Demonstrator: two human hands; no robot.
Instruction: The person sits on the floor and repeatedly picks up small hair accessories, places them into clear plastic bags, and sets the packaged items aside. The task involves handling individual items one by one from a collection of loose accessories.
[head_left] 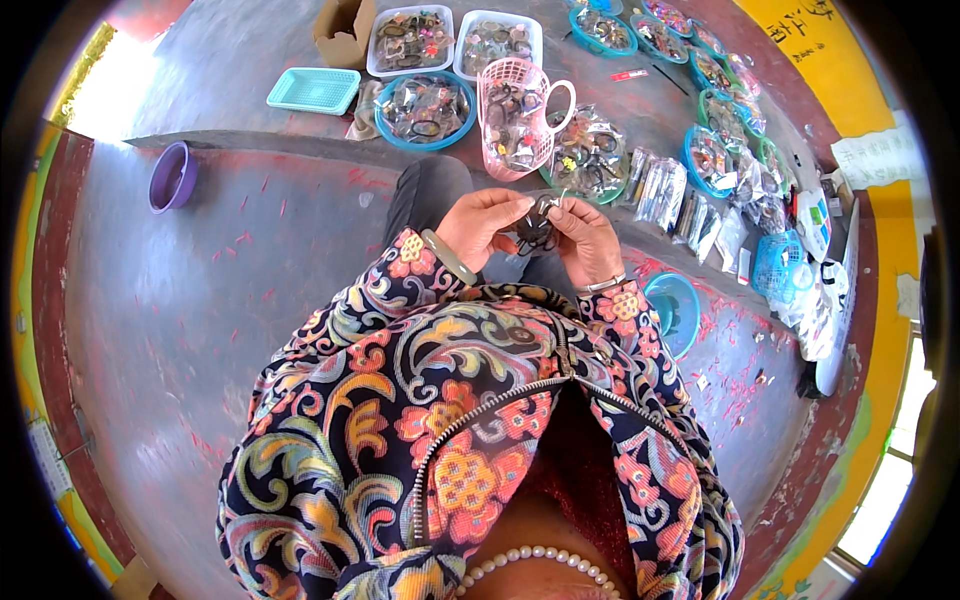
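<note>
Between my two hands, in front of my lap, is a small clear plastic bag [536, 226] with dark loops in it that look like hair ties. My left hand [480, 226] pinches its left upper edge between thumb and fingers. On the other side my right hand [588, 242] grips the right upper edge, thumb against the fingers. Just beyond the hands stands a pink plastic basket [487, 140] holding several bagged small items. To its right, a green-rimmed basin [622, 190] is heaped with similar bags.
Ahead, a blue basin [381, 124] and two white trays [373, 62] hold more bags, near an aqua tray [313, 90] and a cardboard box [345, 35]. A purple basin [173, 178] stands far left, a teal basin [672, 313] by my right arm. Bundled packets [660, 190] lie right.
</note>
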